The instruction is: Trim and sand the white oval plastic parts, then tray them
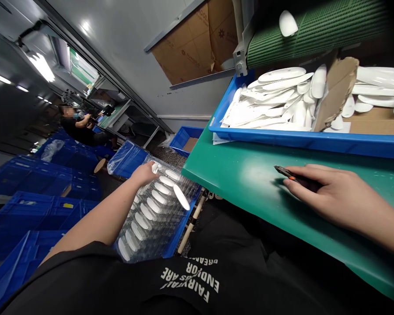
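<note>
My right hand (335, 188) is closed round a pair of dark nippers (287, 172) with a bit of orange on the handle, held just over the green tabletop (236, 164). Off to the left, my left hand (144, 174) reaches over a clear plastic tray (170, 218). Its fingertips pinch a white plastic piece (155, 167), partly hidden by the fingers. Rows of oval white pieces (146, 211) lie in the tray's pockets. One more white piece (181, 197) rests askew across the tray's right side.
A blue bin (282, 134) of loose white pieces stands on the table, split by torn cardboard (338, 94). Behind it runs a green conveyor belt (318, 37) carrying a white piece. Blue crates (36, 218) fill the left side. Another person (82, 127) sits at a far bench.
</note>
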Available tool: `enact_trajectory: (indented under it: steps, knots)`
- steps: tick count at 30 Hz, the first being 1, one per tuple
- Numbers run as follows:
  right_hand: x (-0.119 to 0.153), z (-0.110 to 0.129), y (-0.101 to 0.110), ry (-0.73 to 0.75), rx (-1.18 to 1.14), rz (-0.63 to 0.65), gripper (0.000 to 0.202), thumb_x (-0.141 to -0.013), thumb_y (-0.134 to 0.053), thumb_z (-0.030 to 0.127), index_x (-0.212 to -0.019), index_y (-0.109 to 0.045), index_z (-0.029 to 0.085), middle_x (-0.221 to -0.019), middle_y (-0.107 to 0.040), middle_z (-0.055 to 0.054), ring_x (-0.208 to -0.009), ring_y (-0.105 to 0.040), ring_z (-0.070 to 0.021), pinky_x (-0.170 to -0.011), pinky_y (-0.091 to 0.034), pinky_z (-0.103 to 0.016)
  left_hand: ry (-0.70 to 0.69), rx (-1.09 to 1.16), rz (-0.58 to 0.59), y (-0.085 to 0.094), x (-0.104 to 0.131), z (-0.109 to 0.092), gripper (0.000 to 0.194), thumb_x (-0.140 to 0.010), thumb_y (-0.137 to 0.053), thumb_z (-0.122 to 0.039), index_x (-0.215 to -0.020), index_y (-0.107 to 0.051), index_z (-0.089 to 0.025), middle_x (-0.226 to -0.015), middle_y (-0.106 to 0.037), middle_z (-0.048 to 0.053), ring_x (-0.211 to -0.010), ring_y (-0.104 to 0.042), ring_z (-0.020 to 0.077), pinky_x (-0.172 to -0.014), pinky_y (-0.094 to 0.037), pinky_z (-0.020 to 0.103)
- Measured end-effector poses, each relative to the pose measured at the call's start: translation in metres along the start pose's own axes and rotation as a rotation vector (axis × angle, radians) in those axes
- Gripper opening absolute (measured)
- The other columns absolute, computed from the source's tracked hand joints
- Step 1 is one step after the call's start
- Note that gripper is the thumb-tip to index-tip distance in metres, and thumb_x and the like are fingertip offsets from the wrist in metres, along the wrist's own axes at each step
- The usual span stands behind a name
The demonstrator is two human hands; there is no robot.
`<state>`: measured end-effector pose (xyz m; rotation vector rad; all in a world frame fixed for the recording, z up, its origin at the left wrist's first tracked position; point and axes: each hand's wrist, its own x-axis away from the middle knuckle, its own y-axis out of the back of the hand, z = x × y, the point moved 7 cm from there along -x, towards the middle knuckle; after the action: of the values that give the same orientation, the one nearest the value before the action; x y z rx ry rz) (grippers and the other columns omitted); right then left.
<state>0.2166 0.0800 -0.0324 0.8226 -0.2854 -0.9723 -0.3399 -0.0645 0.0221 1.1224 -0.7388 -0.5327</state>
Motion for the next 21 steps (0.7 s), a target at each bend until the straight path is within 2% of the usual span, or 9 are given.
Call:
enact_trajectory:
  steps: [3,6,8,11,14,17,19,21]
  knots:
    - [0.001,0.000,0.001,-0.003,-0.008,-0.006,0.047,-0.095,-0.055,0.062,-0.122,-0.080,0.033,-0.117,-0.077,-0.001,-0.102,-0.075,-0.0280,-0.073,-0.059,-0.036,-0.025,0.115,-0.033,0.005,0.025,-0.012,0.048,-0.084,-0.078,-0.035,-0.128,-0.067,-0.021,-0.114,-0.076,0.011,-0.108,-0.070,0.0326,-0.093,-0.053,0.042]
    - [0.001,0.002,0.005,0.006,-0.040,-0.021,0.045,-0.093,-0.058,0.060,-0.121,-0.081,0.032,-0.118,-0.077,0.000,-0.103,-0.075,-0.0261,-0.080,-0.058,-0.034,-0.065,0.311,-0.023,-0.003,0.061,-0.028,0.047,-0.082,-0.076,-0.039,-0.126,-0.067,-0.027,-0.115,-0.077,0.006,-0.108,-0.070,0.0321,-0.088,-0.052,0.036]
    - [0.001,0.003,0.007,-0.022,-0.048,-0.017,0.046,-0.092,-0.059,0.060,-0.121,-0.081,0.032,-0.119,-0.078,0.000,-0.105,-0.074,-0.0255,-0.083,-0.058,-0.034,-0.060,0.472,0.034,-0.018,0.089,-0.037,0.050,-0.078,-0.079,-0.044,-0.124,-0.068,-0.027,-0.110,-0.077,0.006,-0.099,-0.072,0.0312,-0.080,-0.053,0.034]
    - [0.001,0.003,0.009,-0.101,-0.042,-0.003,0.049,-0.087,-0.060,0.063,-0.117,-0.082,0.032,-0.120,-0.078,0.001,-0.107,-0.074,-0.0263,-0.088,-0.056,-0.035,-0.004,0.767,0.203,-0.055,0.132,-0.053,0.053,-0.073,-0.084,-0.046,-0.119,-0.070,-0.022,-0.092,-0.077,0.007,-0.077,-0.072,0.0283,-0.066,-0.056,0.035]
    - [0.001,0.001,0.010,-0.168,-0.048,0.004,0.054,-0.080,-0.060,0.068,-0.115,-0.083,0.034,-0.119,-0.078,0.002,-0.103,-0.075,-0.0272,-0.087,-0.056,-0.038,0.065,1.100,0.318,-0.087,0.163,-0.071,0.056,-0.079,-0.081,-0.043,-0.127,-0.067,-0.019,-0.097,-0.077,0.010,-0.081,-0.075,0.0270,-0.070,-0.062,0.038]
    - [0.001,-0.002,0.010,-0.214,-0.056,0.003,0.057,-0.075,-0.060,0.072,-0.112,-0.084,0.036,-0.118,-0.078,0.003,-0.106,-0.074,-0.0291,-0.085,-0.056,-0.039,0.150,1.340,0.288,-0.100,0.163,-0.071,0.053,-0.087,-0.075,-0.035,-0.136,-0.061,-0.016,-0.097,-0.075,0.010,-0.077,-0.074,0.0220,-0.073,-0.064,0.038]
    - [0.001,-0.004,0.008,-0.231,-0.061,0.004,0.058,-0.072,-0.061,0.074,-0.110,-0.084,0.037,-0.118,-0.078,0.003,-0.108,-0.074,-0.0303,-0.086,-0.057,-0.040,0.207,1.436,0.210,-0.095,0.143,-0.059,0.050,-0.092,-0.071,-0.029,-0.138,-0.059,-0.016,-0.095,-0.073,0.009,-0.074,-0.073,0.0191,-0.071,-0.064,0.036]
    - [0.001,-0.006,0.007,-0.242,-0.059,0.009,0.059,-0.071,-0.061,0.075,-0.109,-0.084,0.037,-0.119,-0.078,0.003,-0.108,-0.074,-0.0312,-0.085,-0.057,-0.041,0.264,1.486,0.109,-0.083,0.111,-0.040,0.049,-0.095,-0.070,-0.026,-0.140,-0.056,-0.016,-0.096,-0.071,0.007,-0.075,-0.072,0.0185,-0.068,-0.063,0.034]
